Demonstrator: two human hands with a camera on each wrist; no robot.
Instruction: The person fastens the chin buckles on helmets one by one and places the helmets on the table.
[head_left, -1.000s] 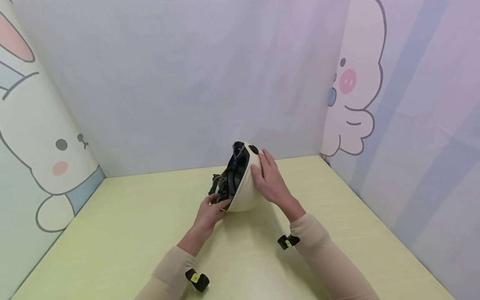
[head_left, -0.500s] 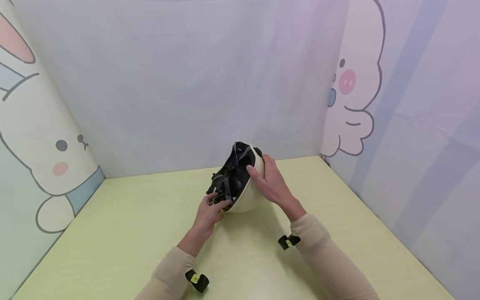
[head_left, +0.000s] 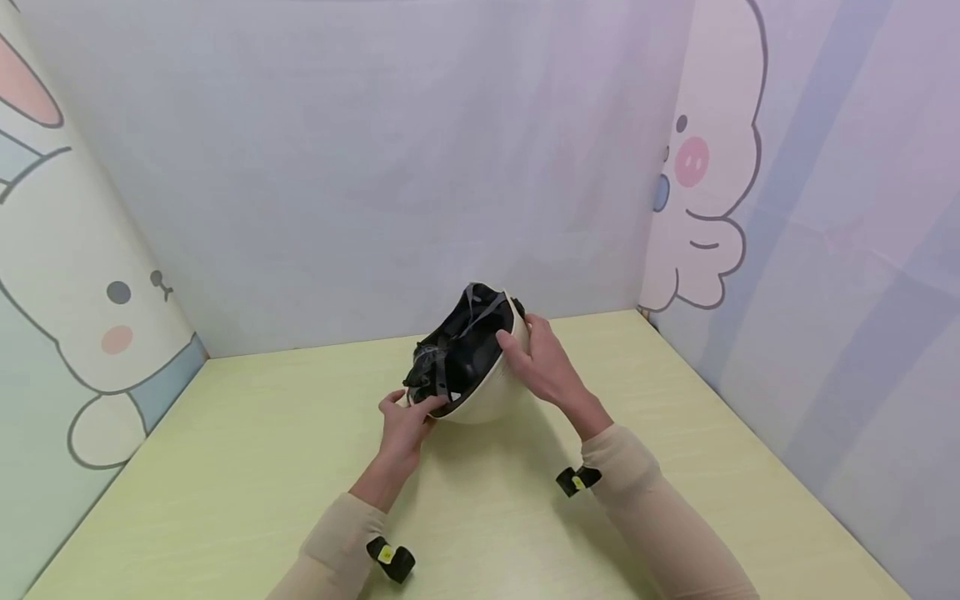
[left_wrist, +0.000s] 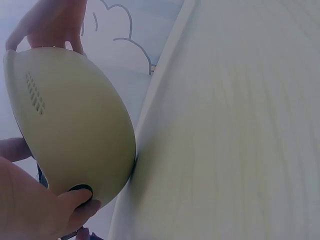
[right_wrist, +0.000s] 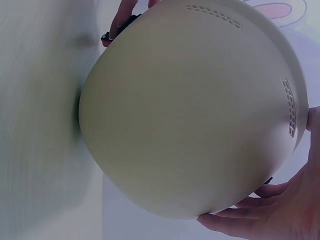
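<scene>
A cream-coloured helmet is tilted on the table, its opening facing up and to the left in the head view. Inside it show a black lining and dark straps. My left hand grips the lower left rim, thumb at the inner edge. In the left wrist view, fingers of that hand press beside a dark round part on the shell. My right hand holds the opposite rim, its thumb on the edge and its other fingers behind the shell. The right wrist view shows the smooth shell with small vent slots.
The helmet's rounded shell touches the pale yellow table. A plain light backdrop stands behind, with cartoon-printed panels on the left and right. Small black devices are strapped to both sleeves.
The helmet has turned so that more of its black inside faces the head camera. My left hand has shifted slightly left with the rim; the right hand has stayed nearly in place.
</scene>
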